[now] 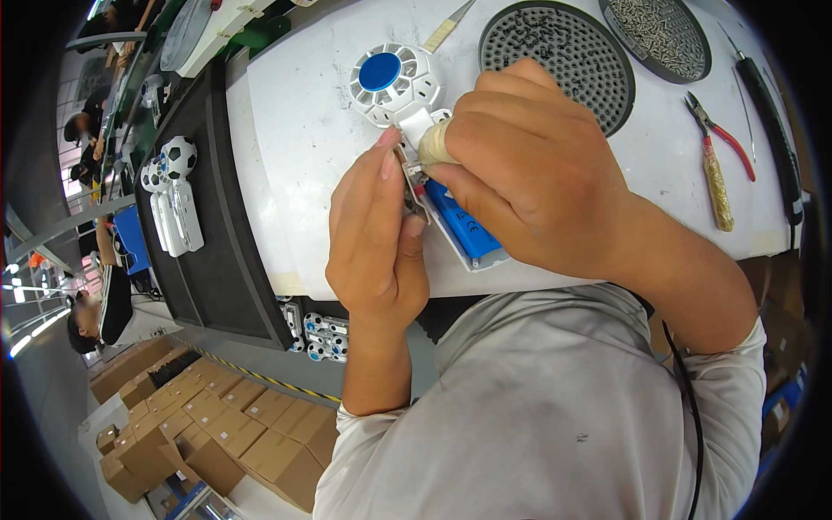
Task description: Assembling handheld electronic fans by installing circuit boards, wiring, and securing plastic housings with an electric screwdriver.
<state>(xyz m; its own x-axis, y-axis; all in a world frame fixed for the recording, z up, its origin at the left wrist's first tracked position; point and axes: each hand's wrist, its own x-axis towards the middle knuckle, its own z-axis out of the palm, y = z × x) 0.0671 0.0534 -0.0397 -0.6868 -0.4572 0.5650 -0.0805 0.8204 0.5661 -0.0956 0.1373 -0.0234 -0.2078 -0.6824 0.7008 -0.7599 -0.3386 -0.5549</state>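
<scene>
head fisheye | faces down | bench [290, 147] near | rim probably distorted

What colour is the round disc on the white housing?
Blue: the disc shows best in the head view.

The person wears a loose, pale grey shirt [537, 407] with a faint beige cast, its thin cloth gathered into soft creases and folds near the hem and smoother across the front. A small dark mark [582, 438] sits on the front, too small to make out as print or smudge. The left sleeve [360, 442] and right sleeve [735, 377] are the same pale cloth, wide and short, ending around the elbows. Forearms and both hands [546, 173] are bare. A thin black cable [695, 416] runs down the shirt's right side in a gentle curve
</scene>
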